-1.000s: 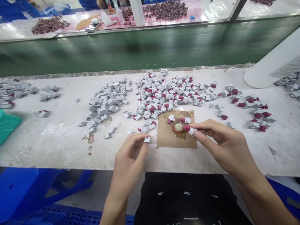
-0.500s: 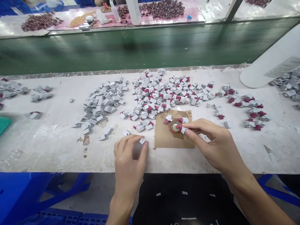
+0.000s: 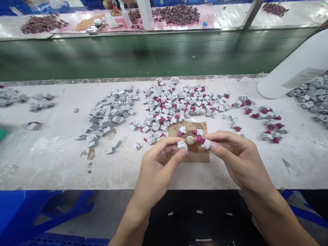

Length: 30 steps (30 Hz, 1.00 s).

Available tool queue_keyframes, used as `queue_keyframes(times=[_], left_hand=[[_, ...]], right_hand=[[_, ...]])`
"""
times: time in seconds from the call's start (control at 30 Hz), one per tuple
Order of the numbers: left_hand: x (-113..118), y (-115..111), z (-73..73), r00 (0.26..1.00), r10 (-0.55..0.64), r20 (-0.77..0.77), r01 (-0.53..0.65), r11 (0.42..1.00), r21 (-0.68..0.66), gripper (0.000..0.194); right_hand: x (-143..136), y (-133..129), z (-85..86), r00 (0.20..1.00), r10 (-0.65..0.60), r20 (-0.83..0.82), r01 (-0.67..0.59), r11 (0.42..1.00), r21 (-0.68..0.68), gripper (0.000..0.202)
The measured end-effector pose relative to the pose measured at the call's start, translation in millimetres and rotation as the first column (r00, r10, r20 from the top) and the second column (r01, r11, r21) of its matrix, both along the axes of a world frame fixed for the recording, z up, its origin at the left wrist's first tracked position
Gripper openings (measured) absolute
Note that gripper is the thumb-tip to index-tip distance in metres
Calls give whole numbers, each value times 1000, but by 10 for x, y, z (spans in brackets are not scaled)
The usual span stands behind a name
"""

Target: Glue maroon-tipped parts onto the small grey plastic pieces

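Note:
My left hand (image 3: pixel 160 164) pinches a small grey plastic block (image 3: pixel 182 145) between thumb and fingers. Facing it, my right hand (image 3: pixel 235 153) grips a grey-and-maroon plastic piece (image 3: pixel 204 142), its maroon end turned toward the left hand. The two parts are held apart, with a short gap between them. Behind that gap lies a bottle cap (image 3: pixel 190 139) with pale contents, on a piece of brown cardboard (image 3: pixel 198 157). Two more grey-and-maroon pieces sit on the cardboard: one (image 3: pixel 182 130) left of the cap, another (image 3: pixel 197 132) beyond it.
Beyond the cardboard spreads a heap of grey-and-maroon pieces (image 3: pixel 171 106). Plain grey blocks (image 3: pixel 110 109) are piled to its left. Small groups of pieces (image 3: pixel 273 126) lie at right, near a large white bottle (image 3: pixel 289 65). A green conveyor belt (image 3: pixel 128 56) runs behind the table.
My left hand has moved right and raised its grey block over the cardboard. My right hand has lifted the maroon end of its piece away from the cap.

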<state>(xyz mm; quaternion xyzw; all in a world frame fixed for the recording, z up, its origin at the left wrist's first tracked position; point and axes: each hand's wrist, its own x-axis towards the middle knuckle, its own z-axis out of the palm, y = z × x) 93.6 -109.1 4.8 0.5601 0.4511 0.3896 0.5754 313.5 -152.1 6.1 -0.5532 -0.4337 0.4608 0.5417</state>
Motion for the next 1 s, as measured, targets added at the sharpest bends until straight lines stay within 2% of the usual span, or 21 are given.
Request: queue_keyframes(times=[0.17,0.33,0.53,0.67,0.73,0.8,0.87,0.9,0.97,1.0], left_hand=[[191,65,52,981,-110,158,118,992,-42,14],[214,82,15,981,-122,154,126,992,-16,13],[114,69,8,980,-196,-28,197,979,55,14],[69,16,36,973,-216,-80,226,963,145,16],[37,7,55,969,-207,-137,231,953,195,16],[-43,26,66,956,-142,-258,213,938,274,16],[-189,78,46,911,-8,-412,177,911,373,17],[-284,113,18,874,70,-481,162,891,425,17],[-490,185,-75,788,199,-583,165,844,510,18],[-588,215,-137,750,234,-619,186,823,537,18]], right_hand=[[-5,-14,2,997,28,-76,-29,1000,-7,19],[3,-19,9,997,37,-72,-36,999,14,12],[48,-70,62,983,159,96,-167,983,80,20],[30,-84,141,969,224,102,-235,966,111,27],[33,-59,165,959,248,139,-263,960,99,27],[108,-5,170,942,215,258,-241,968,76,23],[301,77,153,894,50,445,-100,991,91,20],[443,128,138,837,-70,542,7,993,118,21],[788,241,96,644,-267,717,205,963,175,27],[970,301,71,536,-314,783,270,943,193,30]])
